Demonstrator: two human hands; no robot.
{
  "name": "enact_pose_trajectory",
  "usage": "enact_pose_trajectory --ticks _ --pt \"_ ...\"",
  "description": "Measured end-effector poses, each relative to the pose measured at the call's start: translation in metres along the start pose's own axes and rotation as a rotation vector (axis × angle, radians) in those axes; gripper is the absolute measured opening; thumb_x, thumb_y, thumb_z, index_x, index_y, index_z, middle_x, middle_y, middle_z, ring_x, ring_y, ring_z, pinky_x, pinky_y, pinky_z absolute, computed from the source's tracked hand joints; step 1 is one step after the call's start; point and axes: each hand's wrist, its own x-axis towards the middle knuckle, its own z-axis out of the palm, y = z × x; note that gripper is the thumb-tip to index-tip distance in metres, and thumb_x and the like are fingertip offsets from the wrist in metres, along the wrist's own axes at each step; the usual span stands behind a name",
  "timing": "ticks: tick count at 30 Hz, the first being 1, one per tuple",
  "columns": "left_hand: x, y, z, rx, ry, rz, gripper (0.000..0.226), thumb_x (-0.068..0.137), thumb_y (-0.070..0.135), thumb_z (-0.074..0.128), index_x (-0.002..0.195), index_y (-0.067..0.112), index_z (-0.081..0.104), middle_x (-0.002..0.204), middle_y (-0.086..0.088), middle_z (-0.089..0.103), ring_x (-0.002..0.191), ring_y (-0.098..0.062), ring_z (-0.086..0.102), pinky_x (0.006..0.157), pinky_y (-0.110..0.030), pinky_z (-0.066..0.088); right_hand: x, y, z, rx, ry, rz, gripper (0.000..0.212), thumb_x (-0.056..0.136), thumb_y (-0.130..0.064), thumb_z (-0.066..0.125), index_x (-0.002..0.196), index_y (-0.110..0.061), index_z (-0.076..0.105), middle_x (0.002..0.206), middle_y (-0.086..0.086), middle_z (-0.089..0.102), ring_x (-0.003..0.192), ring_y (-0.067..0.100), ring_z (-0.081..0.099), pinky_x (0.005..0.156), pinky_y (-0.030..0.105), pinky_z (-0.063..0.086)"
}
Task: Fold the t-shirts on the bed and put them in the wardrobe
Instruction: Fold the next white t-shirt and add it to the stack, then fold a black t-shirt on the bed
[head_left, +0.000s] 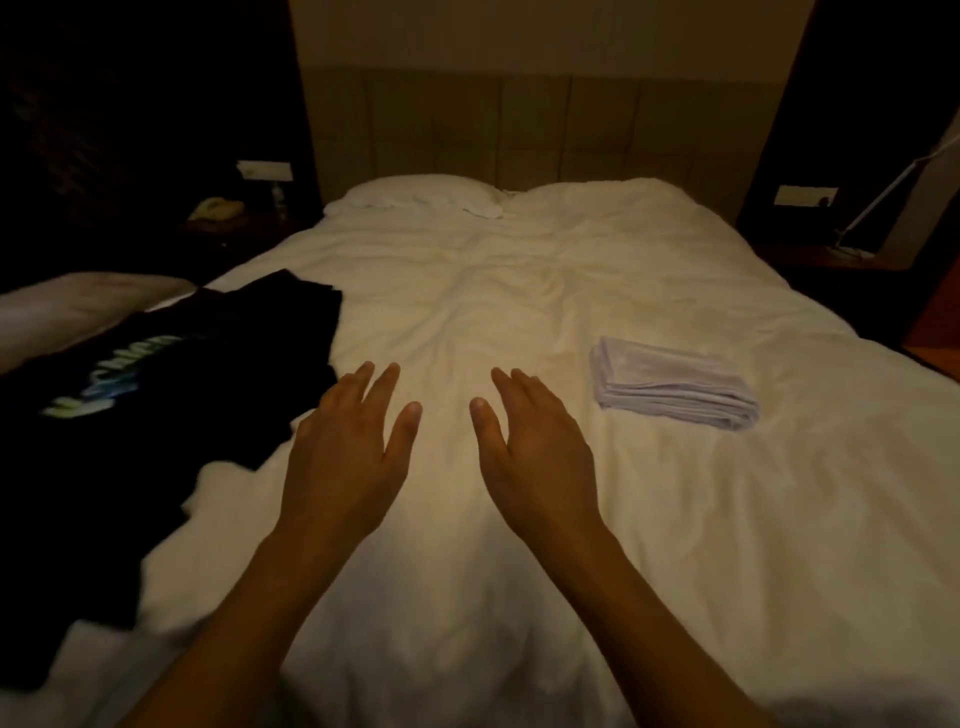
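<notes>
Now, with your left hand (345, 457) and right hand (535, 447) flat and empty, draw the unfolded black t-shirt (156, 374) onto smooth bed (519, 291) centre before folding.

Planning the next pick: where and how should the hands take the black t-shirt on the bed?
Probably with both hands at its near right edge, coming in from the right. The black t-shirt lies spread but rumpled at the bed's left side, right beside the open left hand. The right hand is open too. Pinch the fabric at two spots and drag it to the middle.
</notes>
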Motion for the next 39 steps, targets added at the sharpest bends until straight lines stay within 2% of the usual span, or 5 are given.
enact_pose_trajectory --ticks 8,15,31,36,39 --pt "-0.053 -0.138 -0.058 0.060 0.069 -0.194 0.064 0.100 0.056 0.024 0.151 0.019 0.037 0.156 -0.006 0.035 0.144 -0.026 0.030 0.115 -0.041 0.027 -0.033 -0.105 0.094 0.078 -0.154 -0.133 0.058 0.101 -0.054 0.026 0.153 -0.029 0.029 0.160 -0.006 0.028 0.147 0.012 0.023 0.119 0.031 0.021" --pt "-0.060 -0.251 -0.069 0.096 -0.008 -0.356 0.057 0.103 0.046 0.032 0.154 0.021 0.030 0.161 -0.005 0.025 0.148 -0.023 0.019 0.116 -0.040 0.023 -0.025 -0.167 0.198 0.104 -0.265 -0.193 0.056 0.103 -0.048 0.033 0.154 -0.025 0.028 0.158 -0.003 0.032 0.145 0.015 0.028 0.116 0.032 0.028" --pt "0.096 -0.404 -0.040 0.243 -0.075 -0.223 0.071 0.099 0.059 0.032 0.157 0.020 0.018 0.163 -0.005 0.018 0.151 -0.020 0.010 0.123 -0.042 0.012 0.142 -0.215 0.344 0.097 -0.307 -0.345 0.054 0.105 -0.036 0.036 0.154 -0.018 0.025 0.160 0.004 0.026 0.150 0.019 0.015 0.118 0.033 0.021" --pt "0.147 -0.434 -0.018 0.212 -0.175 -0.154 0.077 0.092 0.069 0.035 0.157 0.033 0.013 0.164 0.003 0.011 0.151 -0.017 0.004 0.121 -0.045 0.005 0.180 -0.214 0.378 0.273 -0.366 -0.313 0.053 0.104 -0.042 0.033 0.151 -0.019 0.035 0.151 0.004 0.044 0.141 0.020 0.037 0.116 0.041 0.031" --pt "0.151 -0.447 0.002 0.201 -0.196 -0.136 0.069 0.095 0.064 0.035 0.155 0.037 0.015 0.164 0.006 0.012 0.151 -0.014 0.007 0.121 -0.043 0.005 0.185 -0.203 0.400 0.300 -0.366 -0.289 0.047 0.104 -0.038 0.037 0.145 -0.017 0.046 0.145 0.003 0.051 0.135 0.020 0.044 0.114 0.037 0.034"
